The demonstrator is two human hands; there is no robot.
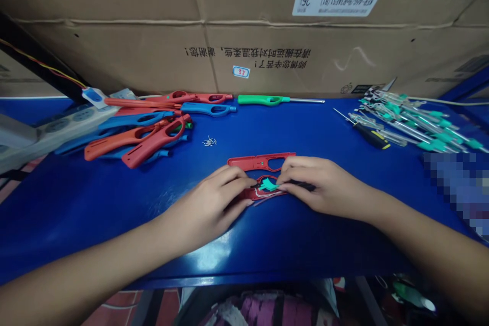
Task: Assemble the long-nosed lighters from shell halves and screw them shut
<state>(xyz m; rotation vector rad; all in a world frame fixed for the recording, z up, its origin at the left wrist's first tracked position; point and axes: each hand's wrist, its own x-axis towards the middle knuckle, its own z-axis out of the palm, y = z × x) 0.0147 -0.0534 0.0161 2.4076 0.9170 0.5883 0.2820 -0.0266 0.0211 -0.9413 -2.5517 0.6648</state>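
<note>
Near the middle of the blue table, my left hand [225,194] is closed on the left part of a red lighter shell half [250,193]. My right hand [315,181] pinches at the right side of the same shell, with a dark rod-like part under its fingers. Between the hands a teal trigger piece [269,185] sits in the shell's loop, with thin white wires below it. Just behind lies a second red shell half [252,162], its inner side up, its right end next to my right fingers.
Red, orange and blue shells [147,140] are piled left beside a power strip [63,125]. Small pins [209,141] lie behind my hands. A green lighter [263,100] rests by the cardboard box [153,56]. At right are a screwdriver [370,136] and metal tubes with teal parts [420,122].
</note>
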